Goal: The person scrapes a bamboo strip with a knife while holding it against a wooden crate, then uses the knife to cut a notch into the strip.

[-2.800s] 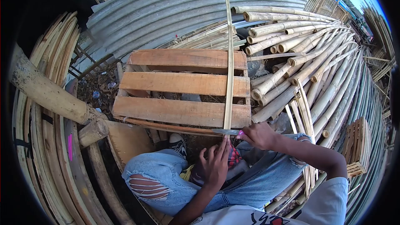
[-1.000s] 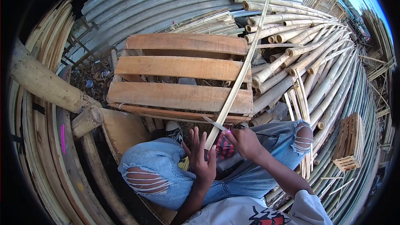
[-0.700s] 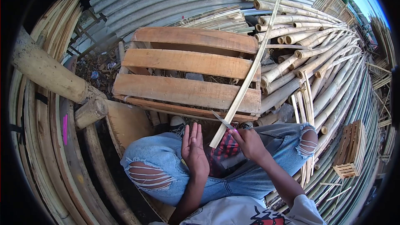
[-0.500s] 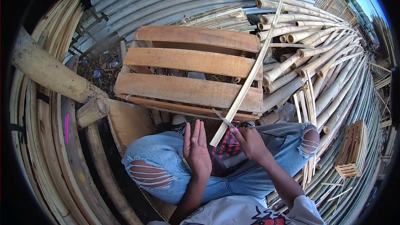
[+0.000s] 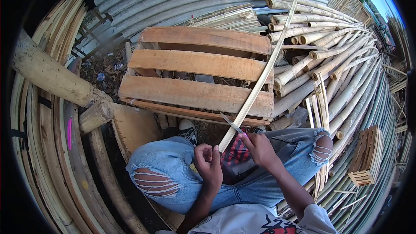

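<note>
Right hand holds knife against bamboo strip (left hand curled beside).

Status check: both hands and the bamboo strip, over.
Left hand curled on bamboo strip near its lower end. Right hand grips knife, blade against strip. Strip leans over wooden pallet.

Left hand low centre of frame, fingers curled in, forearm rising from bottom edge. Right hand just right of it, fingers pinched shut, forearm angling in from lower right.

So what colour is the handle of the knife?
Pink: a bit of the knife handle peeks out of the right hand in the head view.
</note>
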Demonstrator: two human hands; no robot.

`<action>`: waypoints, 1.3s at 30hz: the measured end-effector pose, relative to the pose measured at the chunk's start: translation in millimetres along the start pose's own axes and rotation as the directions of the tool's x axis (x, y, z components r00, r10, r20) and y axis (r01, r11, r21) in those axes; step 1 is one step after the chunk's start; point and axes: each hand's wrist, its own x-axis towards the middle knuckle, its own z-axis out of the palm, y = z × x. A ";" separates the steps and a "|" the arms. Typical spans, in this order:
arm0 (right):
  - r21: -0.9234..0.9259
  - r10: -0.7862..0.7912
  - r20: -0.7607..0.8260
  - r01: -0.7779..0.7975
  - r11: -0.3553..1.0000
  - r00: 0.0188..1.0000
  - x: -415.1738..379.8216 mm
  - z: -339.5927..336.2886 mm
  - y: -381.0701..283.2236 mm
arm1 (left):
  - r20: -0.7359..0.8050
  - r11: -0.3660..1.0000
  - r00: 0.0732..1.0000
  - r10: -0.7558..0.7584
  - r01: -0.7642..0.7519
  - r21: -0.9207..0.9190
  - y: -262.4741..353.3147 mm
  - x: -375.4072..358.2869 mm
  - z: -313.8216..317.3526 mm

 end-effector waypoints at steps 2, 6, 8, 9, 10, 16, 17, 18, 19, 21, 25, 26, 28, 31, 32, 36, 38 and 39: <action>0.000 -0.008 0.001 0.008 1.000 1.000 0.4 0.2 0.1 | -0.002 0.970 0.995 0.098 -0.095 0.223 -12.9 2.9 9.4; -0.019 -0.083 -0.016 0.082 0.996 0.996 -1.7 -2.1 -0.3 | 0.287 0.927 0.884 -0.369 0.372 0.049 -12.3 4.6 5.0; -0.140 -0.234 -0.054 0.225 0.964 0.971 -3.0 -2.8 0.3 | 0.308 0.924 0.875 -0.373 0.379 0.042 -14.3 3.9 4.4; -0.139 -0.233 -0.058 0.224 0.965 0.971 -2.5 -2.9 0.3 | 0.327 0.921 0.866 -0.377 0.388 0.035 -15.0 3.8 4.2; -0.116 -0.169 -0.051 0.162 0.980 0.984 -2.1 -2.5 0.2 | 0.330 0.922 0.866 -0.376 0.386 0.037 -14.0 4.0 4.3; -0.181 -0.159 -0.022 0.153 0.972 0.987 -1.5 -8.3 7.0 | 0.346 0.902 0.852 -0.393 0.430 -0.036 -17.3 -1.3 5.3; -0.195 -0.176 0.005 0.174 0.965 0.984 -0.5 -10.5 8.7 | 0.346 0.917 0.860 -0.374 0.400 -0.004 -17.9 -2.5 4.9; -0.193 -0.171 0.002 0.168 0.967 0.985 1.3 -13.9 12.7 | 0.346 0.929 0.868 -0.356 0.369 0.030 -18.4 -4.1 3.7; -0.213 -0.167 -0.046 0.153 0.965 0.985 3.9 -17.8 18.4 | 0.351 0.929 0.866 -0.357 0.369 0.033 -20.1 -6.0 3.7; -0.240 -0.164 -0.098 0.137 0.961 0.982 5.8 -15.3 21.2 | 0.351 0.905 0.859 -0.374 0.420 -0.066 -25.9 -9.3 7.2; -0.211 -0.315 -0.037 0.300 0.930 0.948 -15.3 14.4 13.4 | 0.320 0.935 0.887 -0.331 0.353 -0.012 -18.2 -9.2 7.2; -0.245 -0.224 -0.011 0.215 0.946 0.975 -12.8 7.0 12.3 | 0.347 0.929 0.871 -0.349 0.370 0.004 -20.6 -12.0 2.8; -0.284 -0.129 -0.101 0.095 0.954 0.987 5.7 -16.5 17.2 | 0.345 0.939 0.879 -0.330 0.343 0.026 -17.5 -13.2 0.6; -0.210 -0.220 -0.118 0.192 0.959 0.968 0.6 -1.5 27.5 | 0.335 0.950 0.892 -0.304 0.312 0.032 -14.8 -10.1 1.5; -0.202 -0.219 -0.017 0.211 0.956 0.976 -7.1 5.5 19.7 | 0.328 0.947 0.891 -0.312 0.318 0.037 -14.8 -10.7 1.2; -0.244 -0.172 -0.031 0.159 0.957 0.985 5.0 -12.1 20.2 | 0.346 0.949 0.886 -0.309 0.312 0.049 -20.9 -15.5 -2.0; -0.158 -0.061 -0.116 0.042 0.987 0.991 15.0 -21.4 18.3 | 0.333 0.955 0.899 -0.284 0.296 0.016 -14.2 -15.6 2.7; -0.163 -0.067 -0.118 0.047 0.986 0.991 9.2 -15.4 14.8 | 0.331 0.956 0.902 -0.278 0.292 0.010 -14.0 -14.8 3.6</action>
